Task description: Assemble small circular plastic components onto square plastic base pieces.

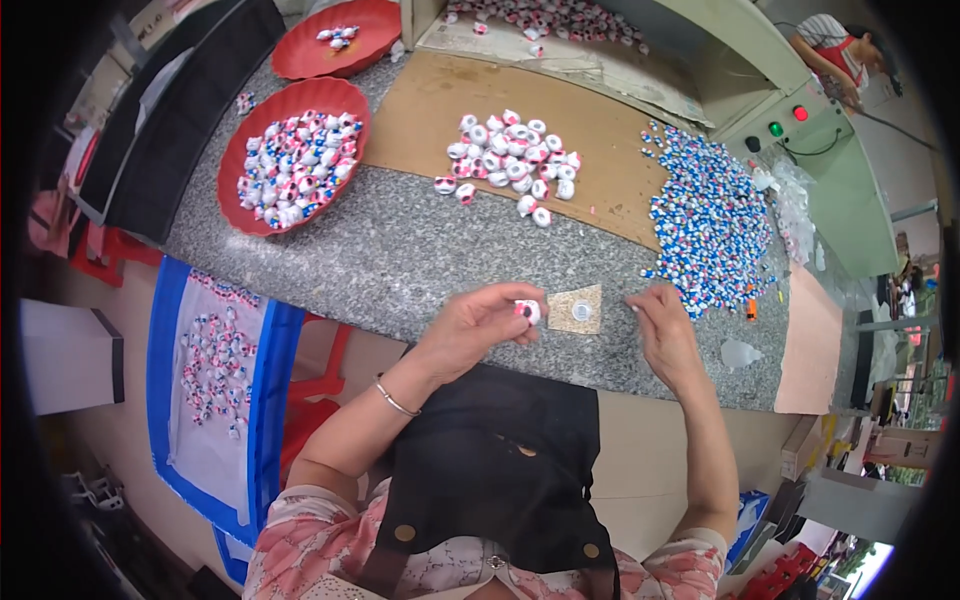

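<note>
Between the thumb and fingers of my left hand (pixel 478 325) is a small white-and-pink hollow piece (pixel 527 312) with a dark opening. My right hand (pixel 662 330) is pinched closed at the near edge of a heap of tiny blue-and-white parts (pixel 712 215); whatever its fingertips hold is too small to name. A speckled beige pad (pixel 580 310) with a small round whitish disc on it lies on the counter between my hands. Farther back, a cluster of similar white-and-pink hollow pieces (pixel 515 155) rests on brown cardboard (pixel 400 130).
A red bowl (pixel 228 180) at left holds many finished-looking pieces; another red bowl (pixel 285 50) stands behind it. Below left is a blue tray (pixel 165 370) with more pieces. A pale green machine (pixel 840 190) borders the back right. Another person (pixel 840 55) is at far right.
</note>
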Tool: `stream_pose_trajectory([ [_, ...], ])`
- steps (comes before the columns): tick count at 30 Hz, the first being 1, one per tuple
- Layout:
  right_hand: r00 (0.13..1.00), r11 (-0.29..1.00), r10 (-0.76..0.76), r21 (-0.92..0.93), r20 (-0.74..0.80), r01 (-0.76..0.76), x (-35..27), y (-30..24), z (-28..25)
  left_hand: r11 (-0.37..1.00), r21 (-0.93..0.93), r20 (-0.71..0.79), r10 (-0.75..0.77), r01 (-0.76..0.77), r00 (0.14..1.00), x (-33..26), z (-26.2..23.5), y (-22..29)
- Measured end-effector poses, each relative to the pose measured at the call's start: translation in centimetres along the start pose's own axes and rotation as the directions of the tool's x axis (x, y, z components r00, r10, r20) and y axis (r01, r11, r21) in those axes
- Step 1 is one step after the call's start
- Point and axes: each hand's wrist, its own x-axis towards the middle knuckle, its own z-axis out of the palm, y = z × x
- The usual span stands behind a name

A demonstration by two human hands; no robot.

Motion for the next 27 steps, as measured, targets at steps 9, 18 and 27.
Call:
stream_pose_trajectory([
  [9, 0.999, 0.984, 0.045, -0.174, -0.026, -0.049, -2.6, -0.1, 1.4, 0.992, -0.122, 0.023, -0.01, 0.013, 1.0, 0.2, 0.7, -1.6],
  [18, 0.999, 0.991, 0.01, -0.135, -0.046, -0.016, -1.6, -1.2, 1.4, 0.99, -0.131, -0.046, -0.051, 0.044, 0.998, -0.7, -0.2, -0.9],
  [27, 0.971, 0.955, -0.231, -0.174, 0.069, 0.239, 2.1, -3.9, 2.9, 0.993, 0.098, -0.087, 0.07, -0.061, 0.994, -0.2, 0.6, 0.1],
])
